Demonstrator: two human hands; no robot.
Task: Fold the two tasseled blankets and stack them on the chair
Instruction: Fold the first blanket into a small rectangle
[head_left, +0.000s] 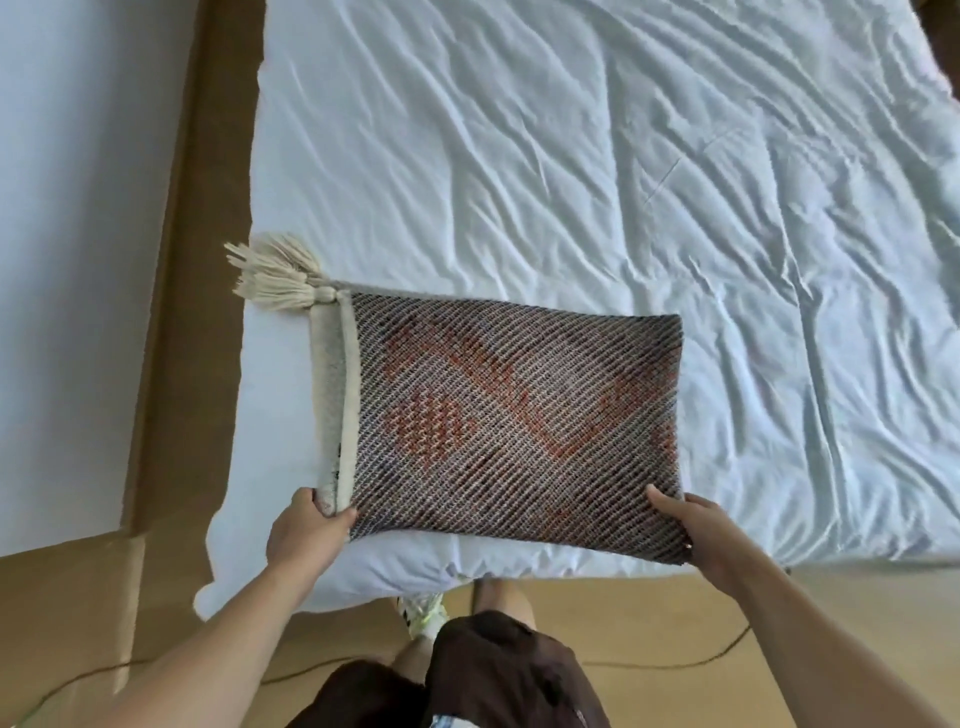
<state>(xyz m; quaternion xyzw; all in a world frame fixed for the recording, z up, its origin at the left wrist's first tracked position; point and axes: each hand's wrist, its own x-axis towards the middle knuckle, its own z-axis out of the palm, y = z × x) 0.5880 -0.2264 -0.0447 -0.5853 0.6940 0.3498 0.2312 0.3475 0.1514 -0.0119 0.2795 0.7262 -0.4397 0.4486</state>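
Observation:
A folded tasseled blanket, woven dark with rust-red patches and a cream edge, lies on the near left corner of the bed. Cream tassels stick out at its far left corner, over the bed's edge. My left hand grips the blanket's near left corner, thumb on top. My right hand grips the near right corner, thumb on the weave. Only one blanket is in view, and no chair.
The bed is covered by a wrinkled white sheet. A white wall runs along the left, with a strip of tan floor between it and the bed. A thin cable lies on the floor near my legs.

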